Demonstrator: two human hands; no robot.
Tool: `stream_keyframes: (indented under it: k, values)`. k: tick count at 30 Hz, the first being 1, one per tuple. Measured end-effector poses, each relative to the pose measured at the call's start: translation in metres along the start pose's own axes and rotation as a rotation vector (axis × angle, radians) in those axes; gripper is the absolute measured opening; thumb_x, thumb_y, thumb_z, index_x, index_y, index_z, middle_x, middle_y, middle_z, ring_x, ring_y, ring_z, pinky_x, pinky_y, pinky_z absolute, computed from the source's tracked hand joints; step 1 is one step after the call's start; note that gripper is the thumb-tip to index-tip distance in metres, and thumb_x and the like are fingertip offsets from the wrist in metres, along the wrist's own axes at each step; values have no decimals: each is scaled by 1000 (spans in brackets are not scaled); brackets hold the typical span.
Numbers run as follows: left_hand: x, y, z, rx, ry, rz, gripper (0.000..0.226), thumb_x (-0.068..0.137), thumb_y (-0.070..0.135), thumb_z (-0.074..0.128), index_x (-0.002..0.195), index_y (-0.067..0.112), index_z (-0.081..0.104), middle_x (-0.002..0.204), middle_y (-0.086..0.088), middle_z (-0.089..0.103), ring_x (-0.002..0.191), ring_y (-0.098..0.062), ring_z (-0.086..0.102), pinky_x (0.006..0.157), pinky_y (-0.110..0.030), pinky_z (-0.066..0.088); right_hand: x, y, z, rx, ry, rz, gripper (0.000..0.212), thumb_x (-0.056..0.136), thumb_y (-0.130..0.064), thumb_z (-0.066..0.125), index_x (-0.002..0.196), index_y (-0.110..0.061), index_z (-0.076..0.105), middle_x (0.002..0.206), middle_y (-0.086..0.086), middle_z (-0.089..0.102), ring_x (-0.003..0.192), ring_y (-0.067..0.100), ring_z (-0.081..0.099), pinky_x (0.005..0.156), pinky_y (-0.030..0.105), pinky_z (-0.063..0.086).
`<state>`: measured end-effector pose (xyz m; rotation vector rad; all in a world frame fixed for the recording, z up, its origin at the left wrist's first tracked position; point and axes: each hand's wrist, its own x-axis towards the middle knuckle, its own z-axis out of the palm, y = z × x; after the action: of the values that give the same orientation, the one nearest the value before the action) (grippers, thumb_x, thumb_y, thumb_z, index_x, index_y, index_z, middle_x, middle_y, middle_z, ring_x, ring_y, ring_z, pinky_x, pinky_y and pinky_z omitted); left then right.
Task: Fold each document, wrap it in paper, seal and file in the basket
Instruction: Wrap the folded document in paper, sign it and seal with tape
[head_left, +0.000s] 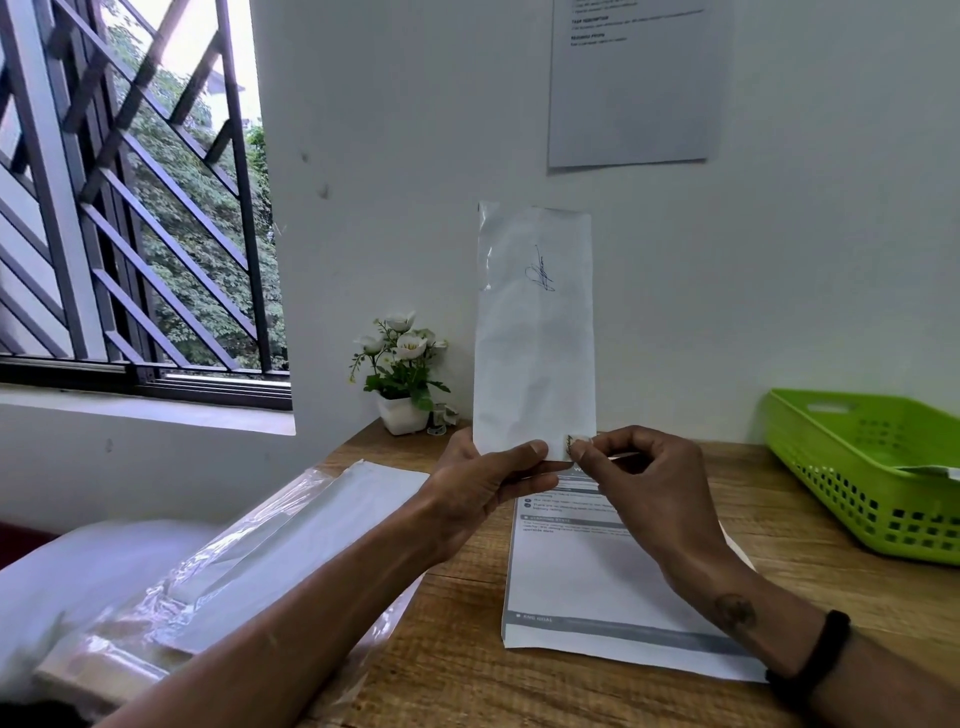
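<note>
- White paper, thin and nearly weightless: the wrapped document (535, 332) stands upright in the air above the desk (779, 519), in front of the wall, with a scribbled signature (540, 273) on its upper half.
- My left hand (483, 488) is closed in a pinch on its bottom edge, thumb in front and fingers behind.
- My right hand (644, 483) is closed too, thumb and forefinger nipping a small tab at the bottom right corner; I judge it to be a sticker or a bit of tape for sealing, but it is too small to tell.
- The packet holds itself tall, so the folded layers lend some stiffness, yet I expect it to crease or flop if I grip only one corner.
- A glossy strip along the upper left edge looks like clear tape, which may be slick under the fingers.
- Best hold, I think: flat between thumb and fingers across the bottom, both corners supported.
- The green basket (831, 467) sits on the desk, well apart to the right, for filing.
- A printed sheet (597, 582) lies flat on the desk below my hands, and a clear plastic packet of paper (249, 551) lies at the left.
</note>
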<state>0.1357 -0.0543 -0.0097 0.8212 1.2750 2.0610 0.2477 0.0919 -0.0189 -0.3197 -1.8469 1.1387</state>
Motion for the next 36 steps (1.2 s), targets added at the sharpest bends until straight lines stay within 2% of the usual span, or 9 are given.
stream_keyframes:
  k: [5, 10, 14, 17, 21, 24, 29, 33, 36]
  values:
    - [-1, 1, 0, 8, -15, 12, 40, 93, 0, 69, 132, 0, 57, 117, -22, 74, 106, -38, 75, 78, -34, 66, -2, -3, 0, -26, 11, -26, 12, 82, -33, 84, 83, -23, 77, 77, -10, 75, 72, 4, 71, 66, 22, 57]
    - [-2, 1, 1, 59, -38, 45, 44, 89, 5, 74, 130, 0, 58, 121, -23, 72, 108, -37, 74, 83, -36, 65, -3, -5, -1, -42, 25, -61, 13, 81, -30, 86, 82, -24, 75, 73, -10, 74, 68, 6, 70, 61, 21, 57]
    - [-1, 0, 2, 123, -38, 77, 48, 82, 15, 80, 125, 3, 62, 114, -18, 76, 106, -35, 75, 86, -38, 65, -3, -7, -3, -41, 40, -76, 34, 78, -25, 89, 99, -22, 63, 77, -4, 72, 68, 6, 70, 58, 19, 55]
    - [0, -2, 0, 182, 6, 102, 57, 75, 20, 85, 126, 5, 62, 117, -19, 74, 107, -35, 75, 89, -42, 63, -3, -7, -3, -10, 20, -53, 46, 77, -23, 90, 112, -22, 59, 75, -1, 73, 66, 8, 72, 57, 17, 55]
    - [1, -5, 0, 356, 139, 158, 70, 66, 28, 93, 126, 9, 63, 116, -13, 74, 104, -28, 75, 87, -40, 64, -4, -8, -2, 43, -36, -18, 49, 73, -28, 92, 113, -23, 64, 73, 0, 74, 68, 9, 73, 63, 21, 59]
    - [-1, -4, -1, 450, 193, 226, 57, 72, 23, 93, 121, 10, 67, 109, -8, 77, 98, -23, 77, 77, -30, 64, -3, -7, -3, 73, -87, 31, 45, 68, -36, 93, 105, -22, 71, 80, 0, 76, 75, 10, 74, 69, 23, 61]
    - [-4, -1, -1, 391, 203, 223, 43, 76, 15, 90, 113, 7, 72, 100, -7, 80, 92, -24, 79, 73, -30, 63, 1, -9, -4, 243, -127, 162, 28, 83, -18, 84, 108, -11, 74, 89, 4, 81, 83, 17, 78, 73, 28, 63]
    - [-4, -1, 2, 368, 211, 190, 40, 76, 12, 90, 110, 9, 71, 97, -6, 80, 90, -22, 79, 72, -29, 63, 2, -9, -6, 409, -132, 277, 24, 82, -8, 82, 104, -5, 74, 87, 12, 81, 85, 32, 78, 82, 37, 63]
    - [-3, 0, 5, 286, 217, 152, 40, 76, 8, 90, 111, 4, 72, 100, -12, 80, 91, -27, 79, 75, -33, 64, 6, -11, -6, 472, -125, 299, 22, 81, -3, 82, 102, -3, 73, 89, 14, 80, 86, 32, 77, 85, 39, 61]
